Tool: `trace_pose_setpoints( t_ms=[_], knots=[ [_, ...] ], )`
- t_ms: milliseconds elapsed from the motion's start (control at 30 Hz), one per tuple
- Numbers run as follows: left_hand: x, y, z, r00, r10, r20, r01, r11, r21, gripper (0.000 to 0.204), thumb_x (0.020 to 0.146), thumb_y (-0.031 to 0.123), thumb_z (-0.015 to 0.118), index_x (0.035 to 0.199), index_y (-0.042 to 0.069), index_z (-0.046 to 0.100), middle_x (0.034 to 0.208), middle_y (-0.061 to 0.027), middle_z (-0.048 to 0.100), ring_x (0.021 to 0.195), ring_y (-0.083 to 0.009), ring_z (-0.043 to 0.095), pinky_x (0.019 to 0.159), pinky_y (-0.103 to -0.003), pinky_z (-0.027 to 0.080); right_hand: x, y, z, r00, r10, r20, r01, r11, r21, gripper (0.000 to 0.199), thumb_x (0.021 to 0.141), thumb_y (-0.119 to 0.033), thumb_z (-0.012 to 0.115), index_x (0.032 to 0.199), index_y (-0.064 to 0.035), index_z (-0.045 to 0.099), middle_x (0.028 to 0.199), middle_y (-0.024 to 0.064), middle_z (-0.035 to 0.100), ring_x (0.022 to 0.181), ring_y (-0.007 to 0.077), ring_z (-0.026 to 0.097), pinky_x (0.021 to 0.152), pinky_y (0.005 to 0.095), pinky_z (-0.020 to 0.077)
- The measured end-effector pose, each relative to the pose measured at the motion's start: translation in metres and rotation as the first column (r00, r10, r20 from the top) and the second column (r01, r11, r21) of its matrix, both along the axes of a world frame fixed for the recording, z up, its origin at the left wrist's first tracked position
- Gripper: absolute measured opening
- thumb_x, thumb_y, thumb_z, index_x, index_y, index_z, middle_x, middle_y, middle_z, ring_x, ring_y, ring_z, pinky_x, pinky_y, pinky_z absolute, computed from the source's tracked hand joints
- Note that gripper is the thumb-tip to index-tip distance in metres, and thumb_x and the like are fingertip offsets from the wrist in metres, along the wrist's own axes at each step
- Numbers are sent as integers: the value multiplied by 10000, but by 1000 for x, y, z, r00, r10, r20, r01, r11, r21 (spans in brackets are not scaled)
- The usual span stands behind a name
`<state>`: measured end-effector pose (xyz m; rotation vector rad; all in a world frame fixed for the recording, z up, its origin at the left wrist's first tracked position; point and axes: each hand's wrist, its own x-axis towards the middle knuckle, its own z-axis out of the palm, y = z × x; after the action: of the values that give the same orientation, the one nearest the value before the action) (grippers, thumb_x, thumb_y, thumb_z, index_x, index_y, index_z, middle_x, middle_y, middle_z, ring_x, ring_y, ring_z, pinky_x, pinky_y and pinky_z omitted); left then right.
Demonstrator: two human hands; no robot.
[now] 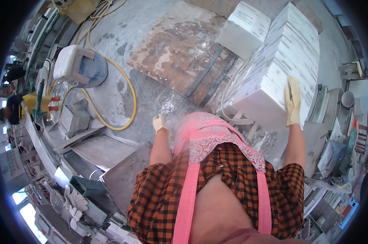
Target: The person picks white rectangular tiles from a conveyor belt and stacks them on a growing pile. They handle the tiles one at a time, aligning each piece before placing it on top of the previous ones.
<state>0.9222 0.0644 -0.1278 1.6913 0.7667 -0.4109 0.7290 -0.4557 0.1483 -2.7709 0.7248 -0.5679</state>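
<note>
My right hand (293,101), in a cream rubber glove, lies with fingers stretched out against the near right side of a long stack of white, grey-streaked stone slabs (273,65). The slabs stand on edge, packed tightly in a row. To the left of my body hangs my left hand (159,123), also gloved. Its fingers are curled closed, and whatever they may hold is hidden. A smaller block of the same stone slabs (245,30) sits beyond the long stack, on its left.
A brown, wet-stained board (176,44) with dark strips lies on the floor ahead. A yellow hose (131,91) loops at the left beside a blue-and-white plastic container (82,67). Work gloves (74,201) lie among clutter at lower left. A thin white hose (232,91) runs by the stack.
</note>
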Motion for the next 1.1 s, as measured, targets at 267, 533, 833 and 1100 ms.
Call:
trace_pose_setpoints(
  t_ms=[267, 533, 833, 1100],
  knots=[
    [-6, 4, 2, 999, 18, -44, -18, 1000, 5, 361, 848, 222, 567, 1137, 9, 603, 1004, -85, 620, 892, -170, 551, 785, -349, 462, 2, -3, -1, 999, 44, 7, -44, 999, -17, 412, 943, -171, 512, 1339, -57, 508, 1399, 168, 472, 1349, 318, 373, 1143, 397, 222],
    [-6, 11, -15, 1000, -19, -10, 20, 994, 109, 372, 837, 236, 568, 1121, 3, 621, 995, -106, 641, 863, -185, 580, 758, -360, 483, 0, -4, -2, 999, 38, 5, -38, 999, -18, 416, 939, -174, 515, 1334, -45, 509, 1396, 175, 472, 1341, 321, 381, 1142, 397, 224],
    [-1, 15, -23, 992, -123, -4, 122, 984, 132, 387, 829, 249, 562, 1110, -12, 617, 935, -100, 625, 856, -189, 556, 784, -356, 448, -1, 0, 1, 1000, 30, 4, -30, 999, -29, 413, 943, -183, 517, 1337, -59, 511, 1408, 161, 464, 1348, 316, 371, 1140, 391, 232],
    [0, 23, -41, 991, -132, -28, 134, 983, 127, 365, 846, 250, 579, 1115, 4, 585, 944, -71, 593, 884, -177, 524, 797, -360, 432, -1, 5, 5, 1000, 19, -13, -19, 1000, -11, 413, 965, -195, 498, 1360, -73, 488, 1422, 140, 453, 1367, 299, 347, 1148, 376, 217]
  ],
)
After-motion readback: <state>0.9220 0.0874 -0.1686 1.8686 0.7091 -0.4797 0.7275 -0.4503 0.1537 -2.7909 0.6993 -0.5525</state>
